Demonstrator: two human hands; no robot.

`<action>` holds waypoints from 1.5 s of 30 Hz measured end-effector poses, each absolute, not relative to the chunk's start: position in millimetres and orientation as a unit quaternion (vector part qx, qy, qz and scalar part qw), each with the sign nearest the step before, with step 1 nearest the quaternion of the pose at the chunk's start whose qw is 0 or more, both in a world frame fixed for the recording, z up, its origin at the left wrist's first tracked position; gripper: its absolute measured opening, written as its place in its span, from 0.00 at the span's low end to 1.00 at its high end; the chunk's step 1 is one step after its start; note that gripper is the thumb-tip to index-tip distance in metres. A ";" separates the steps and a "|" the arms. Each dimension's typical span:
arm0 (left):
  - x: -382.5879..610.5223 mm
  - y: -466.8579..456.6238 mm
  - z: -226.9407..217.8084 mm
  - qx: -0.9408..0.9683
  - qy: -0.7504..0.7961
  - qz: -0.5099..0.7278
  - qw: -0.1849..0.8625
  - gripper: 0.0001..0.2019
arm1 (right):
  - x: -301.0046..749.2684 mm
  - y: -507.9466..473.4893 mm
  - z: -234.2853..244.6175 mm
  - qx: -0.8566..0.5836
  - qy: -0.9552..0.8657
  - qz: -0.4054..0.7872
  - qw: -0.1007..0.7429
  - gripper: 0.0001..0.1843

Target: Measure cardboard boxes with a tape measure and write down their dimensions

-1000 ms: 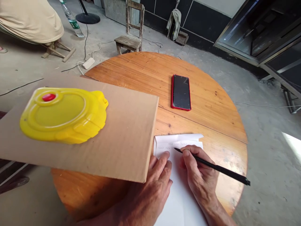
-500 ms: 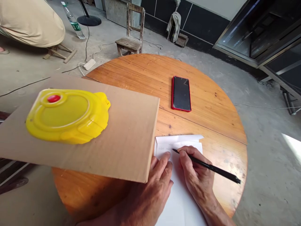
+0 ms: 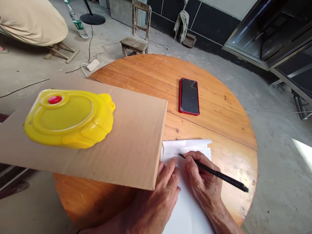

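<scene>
A white sheet of paper point(image 3: 187, 208) with faint handwriting along its top lies at the near edge of a round wooden table point(image 3: 146, 74). My right hand point(image 3: 203, 187) is closed round a black pen point(image 3: 219, 175), its tip touching the second written line. My left hand point(image 3: 161, 191) lies flat on the paper's left edge, fingers stretched out, partly under a cardboard sheet point(image 3: 131, 139). A yellow plastic lid point(image 3: 70, 118) with a red knob rests on the cardboard.
A red-cased phone point(image 3: 189, 96) lies face up further back on the table. On the concrete floor beyond stand a small wooden chair point(image 3: 136, 39), a plastic bottle point(image 3: 76, 20), a power strip point(image 3: 93, 64) with cables, and a fan base. A person in beige sits at far left.
The pen's tip has crept a little to the left along the written line and the pen's tilt has changed slightly. My left hand has stayed in place.
</scene>
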State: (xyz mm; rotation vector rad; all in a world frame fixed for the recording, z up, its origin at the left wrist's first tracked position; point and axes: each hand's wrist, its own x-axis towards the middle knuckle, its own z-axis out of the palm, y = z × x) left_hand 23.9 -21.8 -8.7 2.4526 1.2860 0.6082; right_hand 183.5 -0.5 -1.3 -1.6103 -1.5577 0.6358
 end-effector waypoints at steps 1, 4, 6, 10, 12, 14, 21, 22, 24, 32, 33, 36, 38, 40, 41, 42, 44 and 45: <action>24.0 -21.8 -8.7 0.854 0.449 0.214 0.152 0.16 | 183.3 -0.5 -1.2 -0.636 -0.616 0.247 0.394 0.06; 23.8 -21.4 -7.9 0.857 0.447 0.213 0.145 0.15 | 183.0 -0.5 -0.9 -0.640 -0.615 0.243 0.390 0.06; 23.2 -21.0 -7.0 0.860 0.445 0.206 0.143 0.16 | 183.0 -0.7 -0.6 -0.642 -0.612 0.243 0.392 0.06; 21.6 -20.4 -5.4 0.864 0.442 0.202 0.133 0.15 | 183.4 -0.8 0.1 -0.635 -0.614 0.254 0.393 0.07; 21.1 -19.8 -5.2 0.868 0.436 0.206 0.120 0.15 | 183.3 -0.4 0.4 -0.633 -0.618 0.252 0.392 0.07; 20.8 -19.2 -5.5 0.869 0.433 0.208 0.118 0.15 | 183.2 0.1 0.4 -0.637 -0.616 0.245 0.393 0.07; 20.4 -18.8 -6.0 0.864 0.439 0.203 0.140 0.15 | 187.1 -5.6 -4.6 -0.641 -0.581 0.276 0.419 0.05; 20.6 -18.8 -5.6 0.864 0.439 0.200 0.145 0.15 | 187.8 -6.9 -5.5 -0.643 -0.563 0.273 0.441 0.05; 21.2 -18.8 -5.1 0.862 0.441 0.198 0.153 0.15 | 188.2 -8.1 -6.3 -0.640 -0.530 0.267 0.488 0.04; 23.4 -18.5 -4.2 0.852 0.443 0.213 0.179 0.15 | 186.0 2.7 3.9 -0.599 -0.498 0.256 0.572 0.06; 23.8 -18.4 -3.4 0.853 0.443 0.211 0.180 0.15 | 186.3 3.6 7.8 -0.600 -0.498 0.256 0.571 0.07; 25.5 -19.2 -1.0 0.860 0.439 0.199 0.166 0.14 | 189.8 2.0 24.7 -0.632 -0.509 0.243 0.531 0.09; 26.6 -21.3 -0.2 0.865 0.439 0.188 0.152 0.14 | 195.6 -3.4 36.5 -0.652 -0.542 0.218 0.484 0.10; 27.5 -24.4 -0.7 0.865 0.445 0.185 0.142 0.14 | 204.8 -12.4 43.2 -0.639 -0.607 0.173 0.440 0.10; 28.0 -26.3 -1.3 0.863 0.449 0.185 0.139 0.15 | 210.3 -17.7 43.6 -0.624 -0.649 0.144 0.411 0.11; 28.4 -28.3 -2.1 0.861 0.454 0.184 0.136 0.16 | 216.2 -23.2 42.1 -0.610 -0.690 0.111 0.373 0.13; 29.3 -32.2 -3.5 0.857 0.462 0.185 0.132 0.17 | 227.4 -33.4 34.3 -0.590 -0.761 0.039 0.267 0.19; 29.7 -34.1 -3.9 0.855 0.467 0.185 0.130 0.17 | 232.1 -37.7 29.1 -0.583 -0.786 0.008 0.206 0.20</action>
